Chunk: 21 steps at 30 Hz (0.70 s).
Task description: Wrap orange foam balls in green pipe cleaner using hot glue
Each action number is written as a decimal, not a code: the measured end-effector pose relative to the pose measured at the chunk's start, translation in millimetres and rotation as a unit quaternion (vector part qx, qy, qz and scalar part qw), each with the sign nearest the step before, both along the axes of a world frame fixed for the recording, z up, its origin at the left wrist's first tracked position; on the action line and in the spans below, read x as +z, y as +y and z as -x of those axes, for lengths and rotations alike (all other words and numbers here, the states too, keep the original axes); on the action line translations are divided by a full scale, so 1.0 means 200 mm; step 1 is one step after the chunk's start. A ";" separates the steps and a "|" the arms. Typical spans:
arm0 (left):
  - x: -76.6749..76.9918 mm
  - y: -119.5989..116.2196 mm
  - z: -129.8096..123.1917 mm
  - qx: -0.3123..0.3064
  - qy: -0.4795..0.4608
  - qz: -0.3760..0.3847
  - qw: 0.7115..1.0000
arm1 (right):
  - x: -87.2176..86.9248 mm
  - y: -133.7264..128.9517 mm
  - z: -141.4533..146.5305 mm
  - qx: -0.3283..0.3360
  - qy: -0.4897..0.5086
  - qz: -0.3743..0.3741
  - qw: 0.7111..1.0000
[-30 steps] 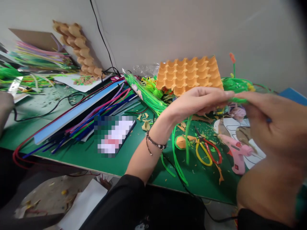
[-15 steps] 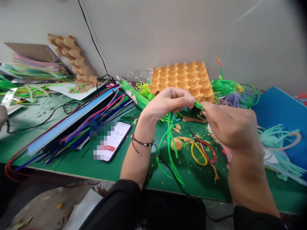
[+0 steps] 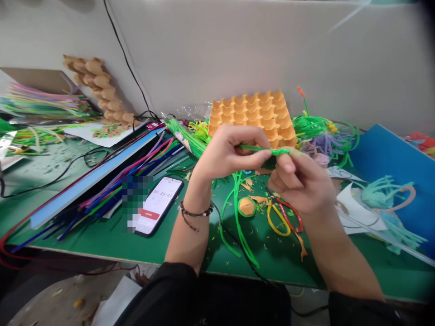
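Note:
A twisted green pipe cleaner (image 3: pixel 279 152) is held level between both hands, above the table. My left hand (image 3: pixel 234 151) pinches it between thumb and fingers, and a straight length runs back inside the curled fingers. My right hand (image 3: pixel 304 179) pinches the twisted end with thumb and forefinger. Below them, loose green pipe cleaners (image 3: pixel 239 222) hang or lie over the green table (image 3: pixel 210 258); their upper ends are hidden behind my left hand. Near these lies a round tan piece with a green rim (image 3: pixel 247 207). Scissors (image 3: pixel 279 217) with one yellow and one red handle rest below my right hand.
A phone (image 3: pixel 159 203) lies left of my left forearm, beside bundled coloured pipe cleaners (image 3: pixel 129 181). An egg tray (image 3: pixel 253 113) stands at the back. Pale green pipe-cleaner pieces (image 3: pixel 380 194) and a blue board (image 3: pixel 390 154) are at right. A black cable (image 3: pixel 234 240) crosses the table.
My right hand has turned, so its thumb and fingertips now show. The pipe cleaner has gone from slanting to nearly level, and more of it is visible. The view has shifted slightly.

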<state>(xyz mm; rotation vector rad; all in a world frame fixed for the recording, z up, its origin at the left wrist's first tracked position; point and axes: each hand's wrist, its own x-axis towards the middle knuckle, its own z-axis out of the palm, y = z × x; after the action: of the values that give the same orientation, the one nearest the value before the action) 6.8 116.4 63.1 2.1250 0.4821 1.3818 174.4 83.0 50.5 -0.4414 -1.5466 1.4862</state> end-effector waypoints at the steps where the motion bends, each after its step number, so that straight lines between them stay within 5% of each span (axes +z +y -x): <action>1: 0.00 0.00 0.00 0.008 -0.005 0.010 1.000 | -0.01 0.00 0.01 -0.047 -0.018 -0.041 0.998; 3: 0.00 0.02 0.00 0.016 -0.013 0.042 0.999 | -0.02 0.01 0.01 -0.199 -0.082 -0.183 0.959; 6: -0.01 0.04 0.00 0.006 -0.008 0.109 0.994 | -0.05 0.02 -0.01 -0.400 -0.173 -0.420 0.796; 8: -0.01 0.04 0.00 -0.013 -0.005 0.159 0.987 | -0.06 0.03 -0.04 -0.441 -0.199 -0.542 0.687; 10: -0.01 0.04 -0.01 -0.031 -0.003 0.200 0.979 | -0.08 0.03 -0.07 -0.457 -0.220 -0.605 0.614; 12: -0.01 0.02 -0.02 -0.041 0.005 0.221 0.974 | -0.08 0.03 -0.10 -0.476 -0.254 -0.607 0.584; 15: 0.01 -0.01 -0.03 -0.021 0.030 0.206 0.978 | -0.09 0.03 -0.11 -0.504 -0.297 -0.569 0.578; 21: 0.04 -0.07 -0.04 0.103 0.074 0.109 0.986 | -0.08 0.06 -0.11 -0.531 -0.305 -0.553 0.565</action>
<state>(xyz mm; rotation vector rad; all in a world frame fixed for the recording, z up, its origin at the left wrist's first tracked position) 15.6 102.3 71.7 2.0502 0.8916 1.2186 195.4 94.9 33.7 -0.8888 -1.7813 -0.7396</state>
